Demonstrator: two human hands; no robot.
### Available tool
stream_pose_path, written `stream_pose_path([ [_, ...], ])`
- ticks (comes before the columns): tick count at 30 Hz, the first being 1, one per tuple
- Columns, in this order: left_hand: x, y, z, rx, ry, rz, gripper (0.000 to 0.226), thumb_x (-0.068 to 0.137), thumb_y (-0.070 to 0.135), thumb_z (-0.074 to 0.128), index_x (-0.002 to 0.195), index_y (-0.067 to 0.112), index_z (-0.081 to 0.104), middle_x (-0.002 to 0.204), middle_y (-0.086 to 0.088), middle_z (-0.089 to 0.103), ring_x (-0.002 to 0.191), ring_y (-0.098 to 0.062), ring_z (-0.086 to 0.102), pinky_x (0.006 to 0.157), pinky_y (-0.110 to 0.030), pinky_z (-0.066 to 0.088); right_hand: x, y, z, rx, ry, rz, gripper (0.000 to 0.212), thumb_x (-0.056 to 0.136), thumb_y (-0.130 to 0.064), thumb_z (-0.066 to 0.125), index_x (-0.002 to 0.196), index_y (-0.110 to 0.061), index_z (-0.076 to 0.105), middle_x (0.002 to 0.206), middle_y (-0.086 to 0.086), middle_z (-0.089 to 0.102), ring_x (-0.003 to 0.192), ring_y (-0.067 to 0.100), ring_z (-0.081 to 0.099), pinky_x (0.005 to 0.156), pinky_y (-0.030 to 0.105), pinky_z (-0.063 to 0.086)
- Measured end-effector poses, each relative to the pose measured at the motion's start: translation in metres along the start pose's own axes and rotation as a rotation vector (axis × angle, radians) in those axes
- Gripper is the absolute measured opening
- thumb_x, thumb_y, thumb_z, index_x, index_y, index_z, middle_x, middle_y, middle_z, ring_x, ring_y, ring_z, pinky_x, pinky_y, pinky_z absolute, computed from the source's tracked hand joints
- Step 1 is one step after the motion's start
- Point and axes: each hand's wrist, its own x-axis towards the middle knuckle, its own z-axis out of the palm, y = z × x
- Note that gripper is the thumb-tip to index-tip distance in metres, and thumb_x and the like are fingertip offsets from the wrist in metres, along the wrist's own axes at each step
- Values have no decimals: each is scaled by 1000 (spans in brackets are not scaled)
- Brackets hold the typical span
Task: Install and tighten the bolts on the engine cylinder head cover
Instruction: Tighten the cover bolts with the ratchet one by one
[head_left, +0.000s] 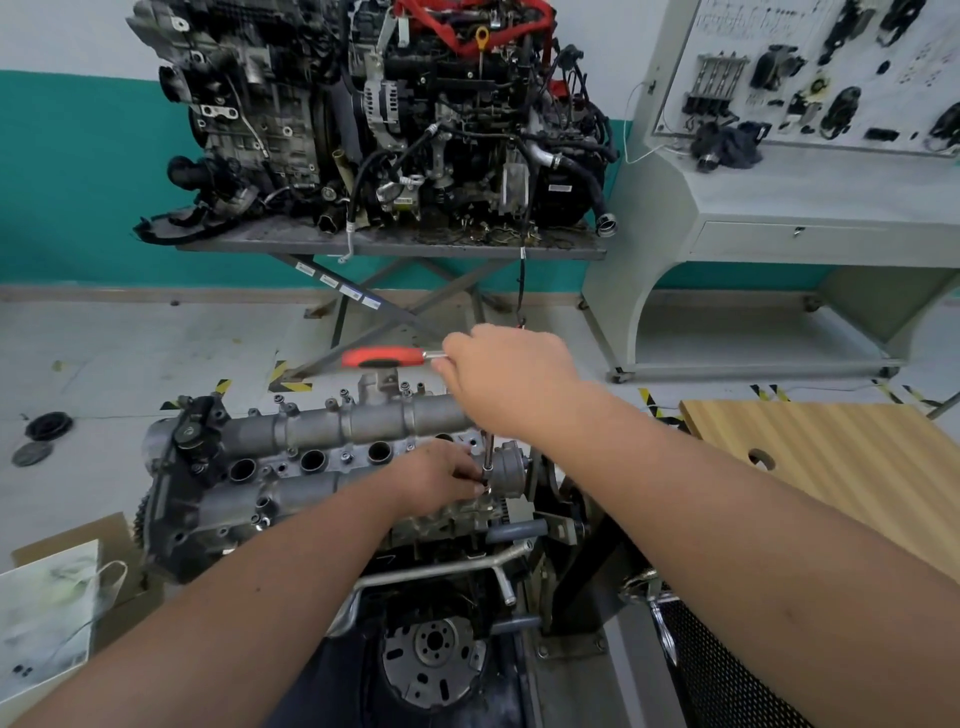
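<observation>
Cover (332, 441): one wrench (387, 357), two hands gripping.

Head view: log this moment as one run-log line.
right hand grips ratchet | left hand steadies extension tip on bolt | site: right end of cylinder head cover | phase: tightening

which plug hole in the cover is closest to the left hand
The rightmost open plug hole in the cover, just beside the left hand; the other two sit further left.
</observation>
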Motion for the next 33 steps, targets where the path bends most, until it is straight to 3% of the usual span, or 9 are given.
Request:
stream_pose_path([
  [3,0,0,0,-31,-6,32,23,94,31,67,72,38,65,87,13,51,72,-21,61,64,-35,53,13,8,-16,282,-263,126,26,103,-26,38,87,-14,55,79,2,62,63,18,54,56,31,36],
  [6,-1,1,0,0,4,76,16,93,30,69,77,30,70,84,12,54,80,-21,62,71,-31,50,6,11,-15,1189,-359,414,15,100,-13,43,91,-7,51,68,5,72,62,22,70,58,25,48],
  [9,-1,0,0,20,9,90,12,93,29,68,90,20,75,92,7,59,87,-21,64,81,-38,53,-4,4,4,1971,-223,658,10,101,-7,45,95,-13,51,76,-1,74,73,15,73,61,26,42],
  [13,-1,2,0,-12,7,92,18,94,26,68,76,26,68,96,2,61,82,-21,63,75,-36,53,-13,0,29,2324,176,714,23,96,-9,60,80,-23,52,86,-2,72,91,18,64,74,32,40],
  [17,-1,0,2,-54,0,76,9,93,21,68,91,17,76,97,-2,66,79,-27,66,75,-46,57,-29,-12,47,1721,362,355,18,96,-42,58,106,-52,68,133,-14,62,119,-1,55,95,19,45],
  [22,-3,0,3,-110,33,14,15,90,27,71,104,21,69,101,-9,72,87,-32,71,79,-51,60,-21,-4,58,542,747,-96,23,94,-18,60,109,-10,76,132,10,65,117,36,60,96,44,48],
  [24,-3,-1,2,-107,28,1,32,91,30,70,118,13,64,109,-6,71,90,-26,68,88,-49,58,-17,0,49,360,630,-125,18,91,-13,64,105,-12,76,117,5,71,107,34,63,91,45,47],
  [29,-1,0,0,-62,-11,-23,16,94,29,66,79,28,71,76,4,65,60,-14,61,64,-40,58,-15,4,23,-14,207,-30,35,102,-46,37,121,-23,55,108,1,53,100,28,51,90,43,38],
  [33,-4,2,0,-47,-1,14,12,94,28,67,93,20,75,96,3,63,82,-28,67,73,-42,58,-5,-1,-3,-7,-11,-19,39,105,-50,24,101,-23,52,88,-4,45,78,22,51,70,39,34],
])
